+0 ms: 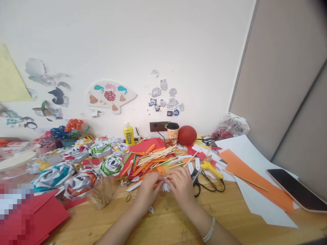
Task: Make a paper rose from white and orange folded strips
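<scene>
My left hand (pixel 149 185) and my right hand (pixel 181 184) meet above the wooden table, fingertips pinched together on a small piece of folded white paper (pixel 166 186). Most of that paper is hidden behind the fingers. Black-handled scissors (pixel 196 182) lie just beyond my right hand, with a yellow glue gun (pixel 212 169) and its black cord beside them. Farther back, a heap of wooden sticks (pixel 155 156) rests among orange paper strips (pixel 146 166). On the left, several folded paper flowers (pixel 111 165) stand near a clear cup of sticks (pixel 100 194).
Red paper sheets (pixel 48 212) cover the left front. White paper (pixel 258 200), orange paper (pixel 258 180) and a phone (pixel 297 189) occupy the right. Along the wall stand a yellow bottle (pixel 128 134), a lidded paper cup (pixel 173 134) and a red balloon (pixel 187 135).
</scene>
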Tool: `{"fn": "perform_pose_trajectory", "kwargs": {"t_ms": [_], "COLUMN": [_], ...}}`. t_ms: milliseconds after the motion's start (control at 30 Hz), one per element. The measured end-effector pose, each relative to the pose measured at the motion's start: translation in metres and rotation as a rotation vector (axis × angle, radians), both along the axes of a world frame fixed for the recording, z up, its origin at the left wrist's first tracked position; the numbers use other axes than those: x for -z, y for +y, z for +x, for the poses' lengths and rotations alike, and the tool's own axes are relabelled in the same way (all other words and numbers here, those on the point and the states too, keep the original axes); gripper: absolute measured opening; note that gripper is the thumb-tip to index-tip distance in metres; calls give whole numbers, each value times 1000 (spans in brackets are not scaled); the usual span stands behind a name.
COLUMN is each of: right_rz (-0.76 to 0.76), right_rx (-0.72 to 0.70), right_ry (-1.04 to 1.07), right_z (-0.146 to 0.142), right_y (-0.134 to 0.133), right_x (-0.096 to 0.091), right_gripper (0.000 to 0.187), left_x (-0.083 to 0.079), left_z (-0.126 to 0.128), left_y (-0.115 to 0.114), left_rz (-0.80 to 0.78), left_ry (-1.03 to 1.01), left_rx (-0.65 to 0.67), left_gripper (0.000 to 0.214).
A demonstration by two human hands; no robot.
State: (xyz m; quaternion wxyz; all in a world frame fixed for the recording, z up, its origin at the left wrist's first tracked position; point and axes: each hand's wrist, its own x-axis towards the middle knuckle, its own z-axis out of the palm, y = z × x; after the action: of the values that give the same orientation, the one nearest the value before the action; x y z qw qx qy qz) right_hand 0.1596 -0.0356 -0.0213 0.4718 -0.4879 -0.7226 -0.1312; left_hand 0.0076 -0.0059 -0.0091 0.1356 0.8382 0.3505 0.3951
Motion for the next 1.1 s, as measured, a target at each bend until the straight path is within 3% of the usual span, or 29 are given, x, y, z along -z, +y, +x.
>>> {"fn": "perform_pose_trajectory", "kwargs": {"t_ms": [233, 500, 800, 967, 1100], "right_rz": [-6, 32, 75, -85, -376], "right_rx": [37, 24, -11, -188, -341], "right_ry": [-133, -146, -174, 26, 329], "right_z": [2, 3, 2, 4, 7], "right_y": [1, 3, 0, 0, 4], "right_x": [-3, -2, -7, -9, -7], "right_gripper": [26, 24, 32, 17, 11], "left_x": [-5, -8, -7, -13, -15], "left_z": [-3, -1, -1, -2, -2], "left_y": [0, -3, -3, -2, 1], "left_rz": [-77, -118, -86, -202, -403], "left_ry": [5, 6, 40, -10, -86], "left_rx": [16, -3, -4, 57, 147], "left_gripper": [12, 15, 16, 11, 11]}}
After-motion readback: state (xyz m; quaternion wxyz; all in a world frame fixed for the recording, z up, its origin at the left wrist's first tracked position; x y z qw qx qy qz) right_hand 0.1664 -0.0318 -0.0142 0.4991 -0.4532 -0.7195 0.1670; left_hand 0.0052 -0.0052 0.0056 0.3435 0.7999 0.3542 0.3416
